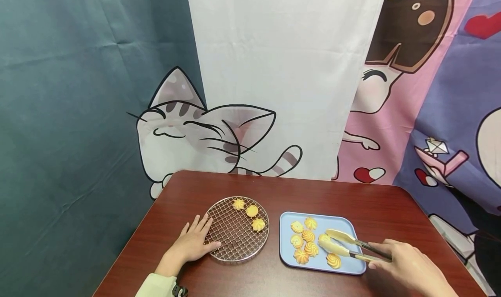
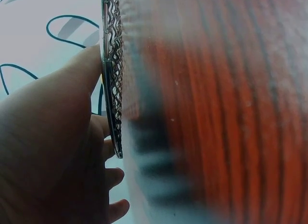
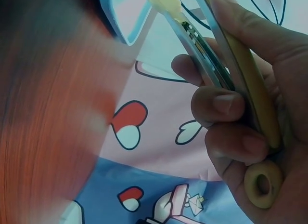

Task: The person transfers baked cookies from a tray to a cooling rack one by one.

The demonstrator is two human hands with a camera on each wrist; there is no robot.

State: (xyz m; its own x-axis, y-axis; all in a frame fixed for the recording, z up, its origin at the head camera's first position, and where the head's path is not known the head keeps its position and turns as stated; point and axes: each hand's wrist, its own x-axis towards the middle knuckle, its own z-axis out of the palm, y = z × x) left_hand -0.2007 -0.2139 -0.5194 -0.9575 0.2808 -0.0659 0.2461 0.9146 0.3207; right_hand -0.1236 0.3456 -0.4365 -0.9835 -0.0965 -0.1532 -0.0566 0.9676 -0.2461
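Note:
My right hand [image 1: 409, 264] grips the handles of a pair of tongs [image 1: 365, 245] with cream-coloured tips. In the right wrist view, curled fingers [image 3: 219, 103] wrap round the tong handles [image 3: 257, 98], with a ring at their end. The tong tips are over a light blue tray [image 1: 352, 268] of several swirled cookies [image 1: 311, 249]. One cookie [image 1: 324, 239] is at the tips; whether it is pinched I cannot tell. My left hand [image 1: 192, 242] lies with spread fingers at the left rim of a round wire rack [image 1: 231, 234], touching it. Three cookies, one a star-shaped cookie [image 1: 258, 224], sit on the rack.
Rack and tray stand side by side on a dark red-brown wooden table [image 1: 188, 188], with a gap between them. Behind the table hangs a printed cloth [image 1: 289, 71] with cartoon figures. A dark band [image 1: 180, 291] is on the left wrist.

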